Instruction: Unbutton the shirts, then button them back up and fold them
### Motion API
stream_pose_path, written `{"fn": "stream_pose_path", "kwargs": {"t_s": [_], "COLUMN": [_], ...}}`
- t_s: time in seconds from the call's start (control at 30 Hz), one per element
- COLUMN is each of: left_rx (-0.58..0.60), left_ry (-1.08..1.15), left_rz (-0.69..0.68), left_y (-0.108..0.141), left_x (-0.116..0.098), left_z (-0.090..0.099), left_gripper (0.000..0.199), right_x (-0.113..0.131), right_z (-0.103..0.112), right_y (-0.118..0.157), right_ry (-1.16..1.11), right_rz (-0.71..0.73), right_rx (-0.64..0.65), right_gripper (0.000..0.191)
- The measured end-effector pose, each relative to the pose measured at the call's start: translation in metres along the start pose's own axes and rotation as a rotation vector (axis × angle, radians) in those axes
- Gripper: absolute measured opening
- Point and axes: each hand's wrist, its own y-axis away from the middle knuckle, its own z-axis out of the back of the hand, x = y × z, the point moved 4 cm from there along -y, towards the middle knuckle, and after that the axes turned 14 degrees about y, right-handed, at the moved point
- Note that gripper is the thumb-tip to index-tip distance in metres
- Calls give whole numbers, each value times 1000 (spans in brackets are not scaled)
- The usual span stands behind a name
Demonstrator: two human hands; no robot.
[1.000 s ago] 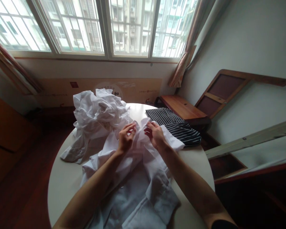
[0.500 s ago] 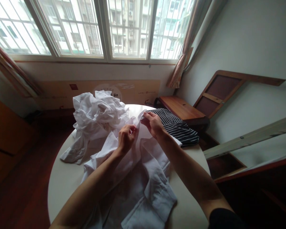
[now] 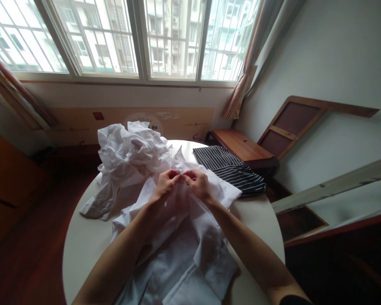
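Left grip [image 3: 173, 176]: pinched on shirt [image 3: 180, 201], best held steady
Right grip [image 3: 188, 176]: pinched likewise, just beside
Heap [image 3: 130, 148] left of grip: avoid snagging

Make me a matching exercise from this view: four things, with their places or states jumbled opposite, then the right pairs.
Things
1. White garment
2. Crumpled white pile
3. Striped cloth
4. Wooden bench

Places or states
A. Lying on the far right of the round table
B. Standing beyond the table, near a wall
C. Held in the fingers of the left hand and right hand
D. Heaped on the table's left

Pairs: 1-C, 2-D, 3-A, 4-B
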Motion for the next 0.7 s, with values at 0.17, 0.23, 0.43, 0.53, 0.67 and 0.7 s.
{"fn": "stream_pose_path", "kwargs": {"t_s": [0.17, 0.23, 0.43, 0.53, 0.67, 0.7], "left_rx": [-7, 13, 24, -16, 17, 52], "left_ry": [-39, -42, -158, -333, -443, -442], "left_rz": [0, 3, -86, -222, -367, -384], "left_y": [0, -1, 0, 7, 18, 19], "left_x": [-1, 1, -1, -8, -14, -14], "left_z": [4, 4, 4, 0, -6, -8], "left_gripper": [19, 19, 12, 8, 13, 15], "right_x": [1, 0, -3, -5, -9, -9], "right_z": [-2, -4, -8, -11, -19, -21], "right_y": [-2, -6, -6, -3, -2, -1], "right_ry": [-17, -105, -239, -206, -399, -486], "right_rz": [13, -18, -59, -80, -162, -193], "right_rx": [-14, 71, 147, 43, 101, 159], "right_gripper": [16, 17, 10, 10, 13, 16]}}
